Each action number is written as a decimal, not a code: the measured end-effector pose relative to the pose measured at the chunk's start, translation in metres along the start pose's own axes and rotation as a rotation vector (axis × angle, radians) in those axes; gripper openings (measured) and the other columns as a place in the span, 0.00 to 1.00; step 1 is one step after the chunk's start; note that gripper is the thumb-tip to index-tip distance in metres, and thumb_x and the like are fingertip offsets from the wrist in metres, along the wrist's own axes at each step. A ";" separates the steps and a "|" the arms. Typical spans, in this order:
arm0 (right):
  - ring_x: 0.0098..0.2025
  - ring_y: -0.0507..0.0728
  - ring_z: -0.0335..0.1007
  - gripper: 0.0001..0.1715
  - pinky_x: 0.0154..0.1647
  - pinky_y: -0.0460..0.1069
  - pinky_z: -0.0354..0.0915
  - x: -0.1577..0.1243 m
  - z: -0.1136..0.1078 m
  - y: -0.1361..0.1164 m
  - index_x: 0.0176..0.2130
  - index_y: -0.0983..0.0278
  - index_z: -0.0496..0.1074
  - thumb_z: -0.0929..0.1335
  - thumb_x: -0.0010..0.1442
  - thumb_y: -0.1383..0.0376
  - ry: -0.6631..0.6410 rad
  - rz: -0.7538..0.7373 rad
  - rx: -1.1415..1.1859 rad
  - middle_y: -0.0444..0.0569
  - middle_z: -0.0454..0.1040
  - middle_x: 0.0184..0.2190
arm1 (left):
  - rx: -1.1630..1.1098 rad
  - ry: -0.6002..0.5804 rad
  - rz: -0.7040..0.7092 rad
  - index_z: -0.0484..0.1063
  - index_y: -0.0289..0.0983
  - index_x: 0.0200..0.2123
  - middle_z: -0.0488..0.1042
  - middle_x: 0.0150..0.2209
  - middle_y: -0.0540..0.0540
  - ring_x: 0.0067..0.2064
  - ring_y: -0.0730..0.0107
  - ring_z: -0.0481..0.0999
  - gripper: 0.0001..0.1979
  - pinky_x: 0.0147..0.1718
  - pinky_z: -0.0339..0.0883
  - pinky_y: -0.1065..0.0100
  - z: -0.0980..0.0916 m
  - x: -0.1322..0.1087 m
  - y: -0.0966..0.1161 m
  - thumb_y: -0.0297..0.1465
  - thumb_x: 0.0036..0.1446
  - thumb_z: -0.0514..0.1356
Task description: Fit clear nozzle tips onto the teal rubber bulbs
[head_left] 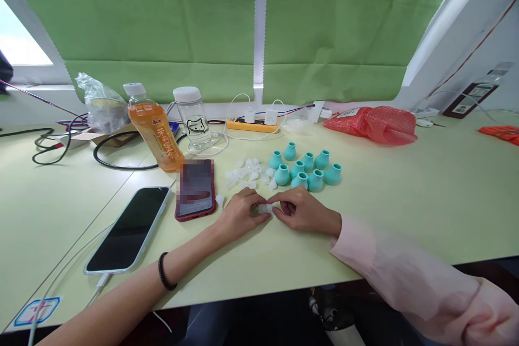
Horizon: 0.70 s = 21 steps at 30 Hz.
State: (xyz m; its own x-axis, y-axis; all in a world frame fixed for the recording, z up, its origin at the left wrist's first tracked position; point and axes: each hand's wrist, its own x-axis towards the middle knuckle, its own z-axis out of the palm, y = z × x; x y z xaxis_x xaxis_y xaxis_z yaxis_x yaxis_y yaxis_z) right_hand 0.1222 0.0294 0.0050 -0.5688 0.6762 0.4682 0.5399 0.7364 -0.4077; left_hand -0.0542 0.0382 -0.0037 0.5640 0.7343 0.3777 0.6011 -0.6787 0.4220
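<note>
My left hand [242, 212] is closed, its thumb and fingers pinching a small translucent white piece [265, 208] low over the table. From the other side, the thumb and index finger of my right hand [303, 211] close on the same piece, with the other fingers curled in. Fingertips cover part of it, so its full shape is hidden. Just beyond my hands lies a loose pile of similar translucent white pieces [247, 170], and one single piece [220, 201] rests left of my left hand. Several turquoise rubber bulbs [315, 180] with open necks stand beyond my right hand.
At left lie a red-cased phone [195, 189] and a charging phone [128, 230]. Behind them, an orange drink bottle [156, 132] leans near a clear water bottle [195, 124]. A power strip [252, 125] and a red bubble-wrap bag [371, 124] are at the back.
</note>
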 end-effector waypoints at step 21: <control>0.17 0.47 0.59 0.13 0.19 0.46 0.43 -0.003 0.000 0.006 0.37 0.65 0.71 0.60 0.57 0.66 0.000 -0.230 -0.462 0.43 0.67 0.15 | -0.003 0.019 -0.012 0.71 0.33 0.30 0.68 0.24 0.48 0.28 0.72 0.66 0.08 0.26 0.60 0.73 -0.001 0.001 -0.002 0.31 0.46 0.58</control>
State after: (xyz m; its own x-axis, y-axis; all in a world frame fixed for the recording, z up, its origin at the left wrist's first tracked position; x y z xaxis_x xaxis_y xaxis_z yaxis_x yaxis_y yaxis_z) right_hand 0.1271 0.0321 0.0010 -0.7051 0.4975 0.5053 0.6185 0.7800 0.0951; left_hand -0.0556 0.0404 -0.0039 0.5458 0.7428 0.3879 0.6062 -0.6696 0.4292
